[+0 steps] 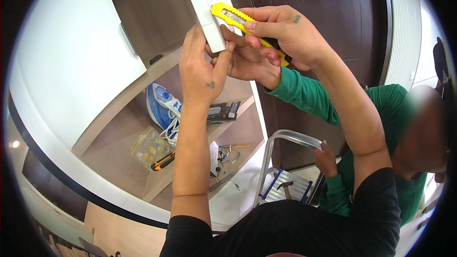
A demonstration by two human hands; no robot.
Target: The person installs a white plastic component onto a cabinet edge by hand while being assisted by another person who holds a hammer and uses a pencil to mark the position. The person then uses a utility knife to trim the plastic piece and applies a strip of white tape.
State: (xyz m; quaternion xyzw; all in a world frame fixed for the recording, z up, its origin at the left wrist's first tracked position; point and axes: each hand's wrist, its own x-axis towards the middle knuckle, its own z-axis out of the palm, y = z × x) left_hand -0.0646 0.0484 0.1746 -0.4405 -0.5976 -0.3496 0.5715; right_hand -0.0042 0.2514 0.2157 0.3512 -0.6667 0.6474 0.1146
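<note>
My right hand (297, 35) grips a yellow box cutter (231, 15), its front end against the side of a long white rectangular strip (205, 12). Around the strip's lower end, my left hand (197, 69) is closed, thumb on the near side. A co-worker's hand (250, 62) in a green sleeve reaches in from the right, just below the box cutter, with its fingers at the strip's end. Whether a blade is out of the box cutter I cannot tell.
Below my hands, shelves hold a blue-and-white iron (164, 104), a bag of yellow pieces (150, 147), an orange-black cutter (163, 161) and small loose parts. At right, the co-worker (304, 95) holds a stepladder (297, 138) with a hammer (286, 188) on it. A dark door stands behind.
</note>
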